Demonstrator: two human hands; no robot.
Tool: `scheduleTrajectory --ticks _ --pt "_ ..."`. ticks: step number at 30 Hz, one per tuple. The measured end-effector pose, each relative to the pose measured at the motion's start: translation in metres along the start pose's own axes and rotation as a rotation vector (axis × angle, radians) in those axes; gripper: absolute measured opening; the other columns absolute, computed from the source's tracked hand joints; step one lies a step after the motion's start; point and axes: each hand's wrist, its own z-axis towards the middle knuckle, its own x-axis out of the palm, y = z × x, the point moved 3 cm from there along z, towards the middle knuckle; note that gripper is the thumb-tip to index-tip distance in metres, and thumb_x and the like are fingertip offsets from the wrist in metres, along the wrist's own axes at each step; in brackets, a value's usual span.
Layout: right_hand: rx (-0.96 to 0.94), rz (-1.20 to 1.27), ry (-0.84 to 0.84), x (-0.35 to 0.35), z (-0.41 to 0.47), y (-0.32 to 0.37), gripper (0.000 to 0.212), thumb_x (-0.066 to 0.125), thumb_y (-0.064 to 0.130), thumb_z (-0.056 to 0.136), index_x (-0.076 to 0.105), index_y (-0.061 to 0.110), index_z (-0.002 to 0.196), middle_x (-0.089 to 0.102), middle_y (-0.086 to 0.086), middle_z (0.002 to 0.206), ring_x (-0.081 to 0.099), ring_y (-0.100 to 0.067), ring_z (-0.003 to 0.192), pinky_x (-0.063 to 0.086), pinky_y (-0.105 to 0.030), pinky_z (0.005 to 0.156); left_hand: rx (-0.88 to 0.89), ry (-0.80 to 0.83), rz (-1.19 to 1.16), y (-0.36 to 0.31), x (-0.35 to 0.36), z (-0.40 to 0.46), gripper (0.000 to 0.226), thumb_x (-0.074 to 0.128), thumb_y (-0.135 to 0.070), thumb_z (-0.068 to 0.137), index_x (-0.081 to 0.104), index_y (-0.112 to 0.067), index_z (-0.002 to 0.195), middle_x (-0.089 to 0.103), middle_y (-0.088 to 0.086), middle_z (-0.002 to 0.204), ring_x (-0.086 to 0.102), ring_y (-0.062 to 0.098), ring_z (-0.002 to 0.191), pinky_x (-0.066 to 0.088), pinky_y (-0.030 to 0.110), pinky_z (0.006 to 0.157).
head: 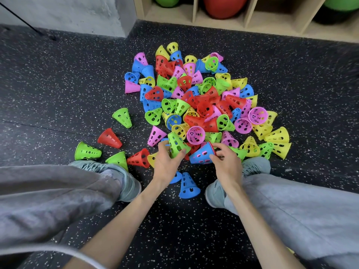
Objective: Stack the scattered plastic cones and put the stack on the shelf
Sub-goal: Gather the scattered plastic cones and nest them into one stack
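Observation:
A big heap of perforated plastic cones [196, 98] in red, blue, green, yellow and pink lies on the dark speckled floor. My left hand [167, 162] grips a green cone [176, 144] at the heap's near edge. My right hand [225, 162] holds the wide rim of a short nested stack [202, 155], blue outside with pink and red showing, lying on its side. Loose cones are scattered left: green [122, 117], red [109, 138], green [87, 151]. A blue cone [188, 186] stands between my feet. The wooden shelf [246, 20] runs along the back.
My two shoes [124, 181] and grey trouser legs flank the hands. The shelf compartments hold green and red balls [223, 6]. A grey concrete wall corner [124, 18] stands at the back left, with a thin black cable on the floor there.

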Motion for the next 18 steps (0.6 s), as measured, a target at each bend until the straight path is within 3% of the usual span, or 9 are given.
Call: scheduleTrajectory --ticks 2,5,7,11,15,18 --pt "-0.004 0.006 -0.009 0.0 0.0 0.0 0.031 0.066 0.016 0.095 0.066 0.032 0.121 0.065 0.018 0.089 0.059 0.009 0.08 0.045 -0.023 0.067 0.026 -0.008 -0.117 -0.001 0.003 0.0 0.079 0.075 -0.047 0.087 0.028 -0.028 0.147 0.068 -0.002 0.1 0.068 0.01 0.084 0.058 0.034 0.078" --pt "-0.004 0.003 -0.021 0.001 0.001 0.001 0.03 0.067 0.018 0.096 0.066 0.032 0.122 0.067 0.015 0.093 0.057 0.012 0.079 0.039 -0.015 0.065 0.068 0.028 -0.206 -0.007 0.01 -0.001 0.087 0.076 -0.042 0.089 0.018 -0.043 0.154 0.072 -0.007 0.107 0.069 0.011 0.093 0.056 0.028 0.083" --pt "-0.001 0.008 -0.025 0.001 0.0 0.001 0.031 0.067 0.019 0.096 0.065 0.032 0.123 0.068 0.014 0.095 0.056 0.013 0.079 0.038 -0.014 0.066 0.11 0.041 -0.205 -0.013 0.012 -0.003 0.083 0.076 -0.04 0.09 0.022 -0.043 0.153 0.072 -0.006 0.106 0.069 0.016 0.093 0.057 0.032 0.084" --pt "0.0 0.047 -0.032 0.0 -0.001 0.002 0.031 0.068 0.021 0.095 0.065 0.033 0.124 0.069 0.014 0.095 0.059 0.01 0.082 0.041 -0.017 0.068 0.101 0.07 -0.205 -0.01 0.016 -0.005 0.071 0.076 -0.052 0.082 0.035 -0.036 0.138 0.072 0.004 0.101 0.07 0.029 0.084 0.058 0.054 0.08" --pt "-0.005 0.087 -0.025 0.001 0.0 0.003 0.031 0.07 0.025 0.094 0.065 0.034 0.123 0.074 0.014 0.096 0.068 -0.004 0.088 0.045 -0.022 0.075 0.05 0.079 -0.165 -0.007 0.018 -0.008 0.067 0.078 -0.062 0.073 0.039 -0.032 0.118 0.075 0.006 0.098 0.073 0.025 0.085 0.058 0.052 0.079" --pt "-0.017 0.09 -0.003 0.006 -0.001 0.002 0.03 0.069 0.026 0.093 0.066 0.035 0.121 0.074 0.018 0.089 0.071 -0.008 0.087 0.052 -0.033 0.081 0.026 0.094 -0.095 -0.005 0.019 -0.006 0.061 0.086 -0.052 0.073 0.041 -0.032 0.109 0.072 0.002 0.1 0.071 0.018 0.084 0.058 0.04 0.078"
